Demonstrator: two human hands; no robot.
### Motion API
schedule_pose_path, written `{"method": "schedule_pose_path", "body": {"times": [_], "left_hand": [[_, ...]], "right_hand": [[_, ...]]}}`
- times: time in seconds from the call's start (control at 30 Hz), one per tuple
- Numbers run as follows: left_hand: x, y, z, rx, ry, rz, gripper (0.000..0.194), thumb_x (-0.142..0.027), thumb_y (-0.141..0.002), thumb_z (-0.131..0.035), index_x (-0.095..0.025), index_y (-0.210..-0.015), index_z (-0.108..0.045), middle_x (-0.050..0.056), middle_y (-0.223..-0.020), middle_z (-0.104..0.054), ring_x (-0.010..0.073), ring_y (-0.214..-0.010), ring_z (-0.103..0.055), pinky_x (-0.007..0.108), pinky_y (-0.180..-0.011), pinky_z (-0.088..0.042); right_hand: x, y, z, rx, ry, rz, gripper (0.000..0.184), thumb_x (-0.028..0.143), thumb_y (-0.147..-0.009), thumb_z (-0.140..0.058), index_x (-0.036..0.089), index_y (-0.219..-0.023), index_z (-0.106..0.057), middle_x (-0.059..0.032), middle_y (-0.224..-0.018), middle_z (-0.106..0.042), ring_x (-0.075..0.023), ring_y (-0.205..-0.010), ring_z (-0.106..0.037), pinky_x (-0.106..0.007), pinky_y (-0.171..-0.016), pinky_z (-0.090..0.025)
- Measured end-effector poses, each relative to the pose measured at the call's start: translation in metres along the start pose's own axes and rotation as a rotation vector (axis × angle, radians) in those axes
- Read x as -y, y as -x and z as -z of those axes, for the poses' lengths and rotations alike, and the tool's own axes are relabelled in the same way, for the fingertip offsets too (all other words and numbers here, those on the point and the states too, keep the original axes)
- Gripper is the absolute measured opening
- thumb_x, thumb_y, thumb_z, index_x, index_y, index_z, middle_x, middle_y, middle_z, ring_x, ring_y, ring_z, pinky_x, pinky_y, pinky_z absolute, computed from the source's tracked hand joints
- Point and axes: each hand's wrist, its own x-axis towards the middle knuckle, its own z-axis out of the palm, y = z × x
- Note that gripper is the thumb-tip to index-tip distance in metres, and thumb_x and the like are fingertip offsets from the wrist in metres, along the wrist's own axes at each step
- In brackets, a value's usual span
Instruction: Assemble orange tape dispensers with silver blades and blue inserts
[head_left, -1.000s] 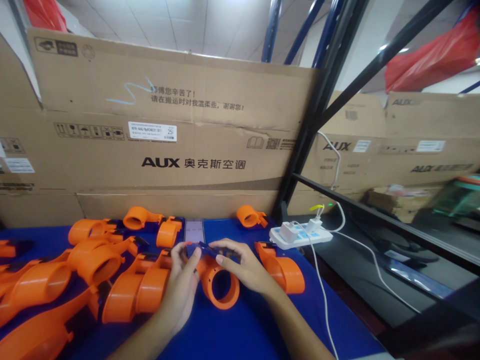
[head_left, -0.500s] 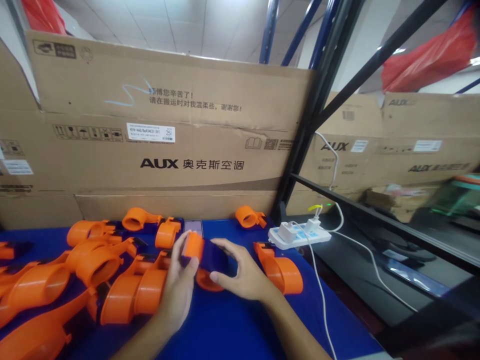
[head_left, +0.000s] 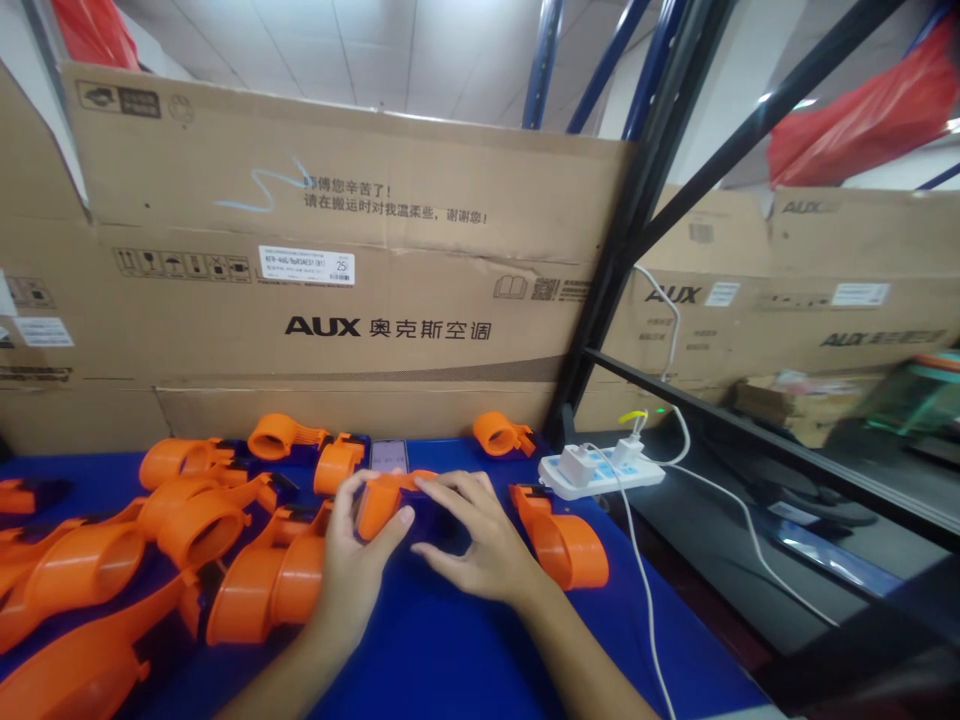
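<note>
Near the middle of the blue table, my left hand point(head_left: 360, 545) grips an orange tape dispenser point(head_left: 379, 505) between thumb and fingers. My right hand point(head_left: 476, 540) is curved around its other side, fingertips on the orange top edge and the thumb lower down. A dark blue part of the dispenser lies between my hands and blends into the table colour. Several more orange tape dispensers point(head_left: 240, 590) lie to the left of my left hand. Another dispenser point(head_left: 574, 550) rests just right of my right hand.
A phone point(head_left: 388, 456) lies behind my hands, with one dispenser point(head_left: 495, 434) at the back right. At the right edge sits a white power strip point(head_left: 600, 470) with trailing cables. Behind stand a large cardboard box point(head_left: 390, 290) and a black rack post point(head_left: 600, 290).
The dispenser has been turned in my hands: its orange ring, visible below them before, is out of sight, and an orange strip now shows along the top. My right fingers reach further left over it.
</note>
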Motion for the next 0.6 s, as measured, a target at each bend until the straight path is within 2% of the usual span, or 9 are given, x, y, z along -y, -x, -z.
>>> {"method": "schedule_pose_path", "body": {"times": [0.43, 0.6], "left_hand": [[0.0008, 0.0004, 0.0021, 0.006, 0.105, 0.061, 0.054, -0.03, -0.069, -0.091, -0.028, -0.116, -0.064, 0.002, -0.112, -0.071, 0.0233, -0.104, -0.068, 0.036, -0.1, -0.05], [-0.0001, -0.0005, 0.0025, 0.022, 0.17, 0.121, 0.054, -0.029, -0.069, -0.091, -0.029, -0.116, -0.064, 0.002, -0.11, -0.071, 0.0256, -0.108, -0.068, 0.038, -0.099, -0.052]], "right_hand": [[0.0027, 0.001, -0.0024, -0.016, -0.025, -0.018, 0.069, 0.039, -0.087, -0.078, 0.029, -0.15, -0.05, -0.0127, -0.132, -0.065, -0.032, -0.119, -0.062, -0.05, -0.102, -0.044], [0.0062, 0.0006, -0.0034, -0.005, -0.035, -0.035, 0.068, 0.039, -0.087, -0.078, 0.028, -0.148, -0.052, -0.0123, -0.132, -0.064, -0.0312, -0.119, -0.061, -0.049, -0.102, -0.043]]}}
